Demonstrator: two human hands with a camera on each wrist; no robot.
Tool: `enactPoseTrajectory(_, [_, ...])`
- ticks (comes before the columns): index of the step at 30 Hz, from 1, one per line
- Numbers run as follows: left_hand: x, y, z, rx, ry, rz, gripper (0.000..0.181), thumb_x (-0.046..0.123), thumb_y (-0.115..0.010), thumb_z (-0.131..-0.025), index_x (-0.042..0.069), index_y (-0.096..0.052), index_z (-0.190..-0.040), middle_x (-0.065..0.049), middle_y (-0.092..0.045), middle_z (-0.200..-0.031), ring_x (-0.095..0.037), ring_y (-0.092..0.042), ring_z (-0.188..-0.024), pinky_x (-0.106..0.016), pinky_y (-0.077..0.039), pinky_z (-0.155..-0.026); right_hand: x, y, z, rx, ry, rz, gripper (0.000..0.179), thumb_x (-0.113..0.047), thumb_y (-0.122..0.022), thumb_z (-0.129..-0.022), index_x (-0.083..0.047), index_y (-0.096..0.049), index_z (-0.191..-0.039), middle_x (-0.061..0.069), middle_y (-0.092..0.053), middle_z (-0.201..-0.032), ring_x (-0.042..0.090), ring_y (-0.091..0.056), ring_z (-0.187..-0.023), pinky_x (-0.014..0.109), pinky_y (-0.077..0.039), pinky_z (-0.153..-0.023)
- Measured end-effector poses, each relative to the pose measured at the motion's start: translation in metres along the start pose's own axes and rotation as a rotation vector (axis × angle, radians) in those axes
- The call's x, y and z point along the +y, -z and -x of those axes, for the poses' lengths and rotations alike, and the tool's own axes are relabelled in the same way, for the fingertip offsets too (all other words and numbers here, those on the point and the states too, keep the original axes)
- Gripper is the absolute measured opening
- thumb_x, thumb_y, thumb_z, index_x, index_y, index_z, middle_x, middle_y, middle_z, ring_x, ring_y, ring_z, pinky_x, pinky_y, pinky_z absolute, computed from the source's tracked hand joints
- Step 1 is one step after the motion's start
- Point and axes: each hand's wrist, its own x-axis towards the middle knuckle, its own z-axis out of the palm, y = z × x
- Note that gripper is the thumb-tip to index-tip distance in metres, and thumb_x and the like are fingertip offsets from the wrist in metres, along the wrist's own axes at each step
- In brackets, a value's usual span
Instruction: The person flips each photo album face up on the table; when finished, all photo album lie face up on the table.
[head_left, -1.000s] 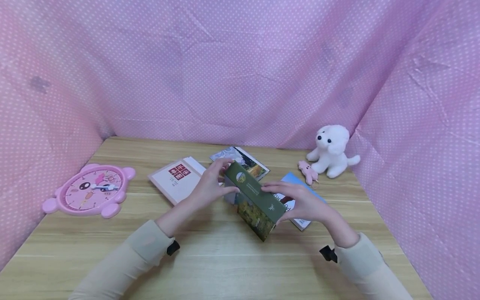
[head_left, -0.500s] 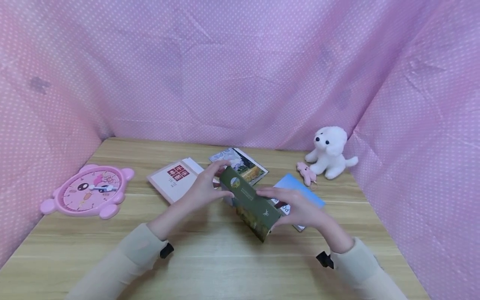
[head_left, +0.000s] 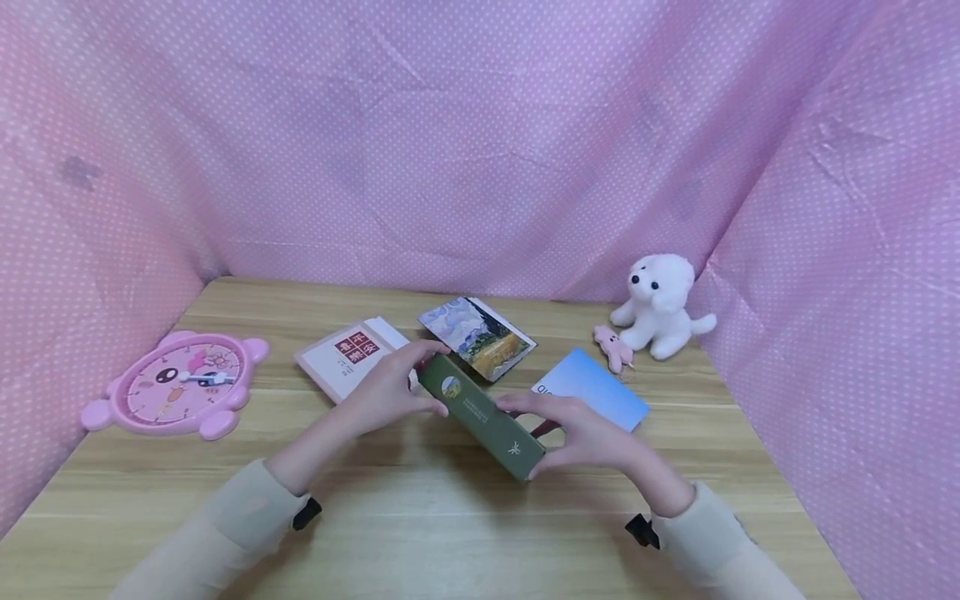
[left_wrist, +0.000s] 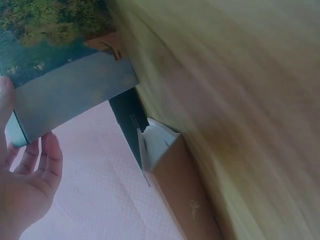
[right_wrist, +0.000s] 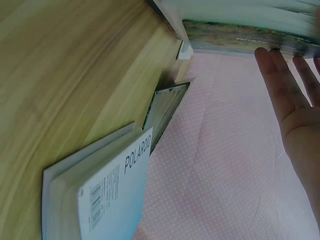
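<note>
Your green book (head_left: 482, 418) sits further left and nearer to you than a second ago; both hands have come along with it, and the painted cover seen then from above is now out of the head view. It stands spine up between your palms, its long axis slanting from far left to near right. Your left hand (head_left: 390, 390) pinches the far end, your right hand (head_left: 583, 427) the near end, thumb at the corner. Beyond it lie the white book (head_left: 341, 377), painted book (head_left: 480, 337) and blue book (head_left: 592, 387).
</note>
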Motion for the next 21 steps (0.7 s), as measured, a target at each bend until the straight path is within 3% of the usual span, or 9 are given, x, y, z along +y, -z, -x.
enactPoseTrajectory(3, [-0.001,0.001,0.004,0.009,-0.01,-0.039,0.078,0.041,-0.087,-0.058,0.019,-0.053,-0.125,0.004,-0.06,-0.104,-0.013,-0.055,-0.088,-0.038,-0.051,-0.075,0.003,-0.003,0.0,-0.013,-0.008,-0.037,0.083,-0.026,-0.082,-0.071,-0.008,-0.041,-0.141,0.01,-0.049,-0.139,0.03,-0.052,-0.12,0.027,-0.056,-0.08])
enactPoseTrajectory(11, [0.002,0.005,0.012,0.009,0.01,-0.152,0.075,0.045,-0.086,-0.056,0.025,-0.053,-0.121,0.007,-0.06,-0.092,-0.013,-0.055,-0.078,-0.026,-0.045,-0.063,0.011,-0.011,0.0,-0.062,-0.012,-0.101,0.078,-0.025,-0.08,-0.075,-0.007,-0.041,-0.141,0.009,-0.049,-0.139,0.028,-0.051,-0.12,0.028,-0.056,-0.079])
enactPoseTrajectory(17, [-0.001,0.005,0.016,0.002,-0.015,-0.116,0.074,0.045,-0.086,-0.057,0.025,-0.054,-0.121,0.009,-0.061,-0.096,-0.009,-0.055,-0.079,-0.024,-0.048,-0.062,0.02,-0.016,0.003,-0.112,-0.082,-0.181,0.074,-0.017,-0.079,-0.076,-0.007,-0.042,-0.14,0.009,-0.046,-0.142,0.031,-0.05,-0.122,0.033,-0.057,-0.079])
enactPoseTrajectory(21, [-0.008,0.005,0.02,-0.016,-0.027,-0.066,0.072,0.036,-0.087,-0.06,0.019,-0.054,-0.122,0.007,-0.06,-0.1,-0.009,-0.055,-0.08,-0.024,-0.049,-0.061,0.026,-0.019,0.006,-0.143,-0.1,-0.154,0.071,-0.018,-0.077,-0.079,-0.009,-0.043,-0.14,0.009,-0.044,-0.143,0.029,-0.049,-0.123,0.032,-0.057,-0.08])
